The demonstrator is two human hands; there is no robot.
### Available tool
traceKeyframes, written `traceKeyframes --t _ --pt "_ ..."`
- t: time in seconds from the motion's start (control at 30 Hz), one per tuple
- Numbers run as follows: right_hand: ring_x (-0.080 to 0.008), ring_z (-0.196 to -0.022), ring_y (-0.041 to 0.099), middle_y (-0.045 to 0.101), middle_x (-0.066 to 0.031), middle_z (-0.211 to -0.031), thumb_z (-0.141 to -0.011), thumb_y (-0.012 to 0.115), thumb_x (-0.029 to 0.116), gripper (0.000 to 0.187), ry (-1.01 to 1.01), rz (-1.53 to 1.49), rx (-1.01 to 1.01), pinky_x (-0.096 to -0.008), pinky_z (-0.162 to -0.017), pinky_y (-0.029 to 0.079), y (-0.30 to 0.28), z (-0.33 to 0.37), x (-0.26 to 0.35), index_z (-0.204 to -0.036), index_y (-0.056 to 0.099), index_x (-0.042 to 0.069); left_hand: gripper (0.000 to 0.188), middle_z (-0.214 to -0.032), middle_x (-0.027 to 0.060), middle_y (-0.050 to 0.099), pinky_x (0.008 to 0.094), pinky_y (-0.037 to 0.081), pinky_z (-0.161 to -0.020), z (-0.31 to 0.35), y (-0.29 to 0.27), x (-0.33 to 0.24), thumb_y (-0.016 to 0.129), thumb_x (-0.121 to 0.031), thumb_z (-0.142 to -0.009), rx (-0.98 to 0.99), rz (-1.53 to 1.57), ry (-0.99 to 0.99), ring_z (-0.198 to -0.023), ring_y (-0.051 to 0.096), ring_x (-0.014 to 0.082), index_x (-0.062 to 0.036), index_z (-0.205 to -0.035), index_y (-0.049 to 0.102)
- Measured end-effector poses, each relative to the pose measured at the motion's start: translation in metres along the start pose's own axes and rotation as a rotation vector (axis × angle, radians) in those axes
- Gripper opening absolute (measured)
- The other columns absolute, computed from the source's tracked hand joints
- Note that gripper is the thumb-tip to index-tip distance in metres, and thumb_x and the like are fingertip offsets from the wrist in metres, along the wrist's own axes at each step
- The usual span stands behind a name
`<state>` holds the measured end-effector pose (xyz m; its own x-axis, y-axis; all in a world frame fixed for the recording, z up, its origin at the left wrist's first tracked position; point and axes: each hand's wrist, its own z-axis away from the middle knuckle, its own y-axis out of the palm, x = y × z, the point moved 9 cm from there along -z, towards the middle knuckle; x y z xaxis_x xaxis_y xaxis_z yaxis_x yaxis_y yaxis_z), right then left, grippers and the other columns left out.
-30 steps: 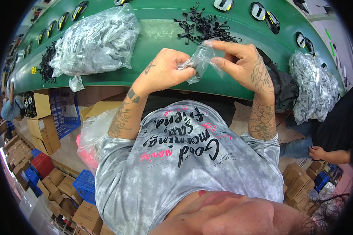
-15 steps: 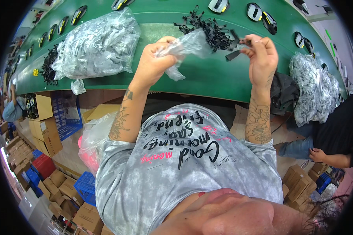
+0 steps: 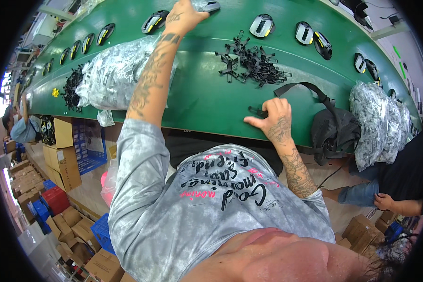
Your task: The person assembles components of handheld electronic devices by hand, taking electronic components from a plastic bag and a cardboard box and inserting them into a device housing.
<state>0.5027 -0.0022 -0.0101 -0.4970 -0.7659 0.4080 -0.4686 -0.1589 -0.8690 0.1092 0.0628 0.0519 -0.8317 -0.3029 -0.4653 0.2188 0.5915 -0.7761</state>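
Note:
My left hand (image 3: 185,18) reaches to the far side of the green table, its thumb pointing right beside a grey-and-black oval device (image 3: 211,6). Its other fingers are mostly hidden at the top edge, so whether it grips anything is unclear. Near the table's front edge, my right hand (image 3: 276,121) has its fingers curled at a small black plastic part (image 3: 257,111), with the thumb held out below it. Beyond the right hand lies a loose heap of black plastic clips (image 3: 261,66).
A big clear bag of wrapped parts (image 3: 113,77) stands left, with more black clips (image 3: 72,87) and yellow bits (image 3: 55,92) beside it. Right are a black mesh bag (image 3: 333,131) with a strap (image 3: 308,86) and another clear bag (image 3: 376,122). Devices (image 3: 262,26) line the far side.
My left hand has moved up and away to the far side; the crumpled clear bag it held no longer shows plainly. My right hand has come down toward the front edge, left of the strap.

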Motion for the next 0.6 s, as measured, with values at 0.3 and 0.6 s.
traceKeyframes --t 0.3,0.6 --pt "-0.0359 -0.113 0.055 0.057 -0.014 -0.114 -0.083 0.081 0.023 0.037 0.138 -0.039 0.175 -0.0497 -0.098 0.046 -0.032 0.008 -0.003 -0.113 0.07 0.007 0.099 -0.146 0.0252 0.051 0.0645 0.04 -0.107 -0.06 0.115 0.024 0.075 -0.078 -0.072 0.424 -0.525 -0.094 -0.138 0.047 0.0436 -0.0185 -0.149 0.056" --pt "-0.016 -0.082 0.07 0.071 -0.01 -0.096 -0.094 0.074 0.011 0.021 0.442 -0.843 0.329 -0.0273 -0.063 0.054 -0.024 -0.004 0.002 -0.113 0.069 0.004 0.079 -0.108 0.0209 0.071 0.0389 0.057 -0.082 -0.005 0.043 -0.035 0.088 -0.04 -0.075 0.122 1.001 -0.265 -0.09 0.072 0.0341 -0.0007 -0.135 0.054"
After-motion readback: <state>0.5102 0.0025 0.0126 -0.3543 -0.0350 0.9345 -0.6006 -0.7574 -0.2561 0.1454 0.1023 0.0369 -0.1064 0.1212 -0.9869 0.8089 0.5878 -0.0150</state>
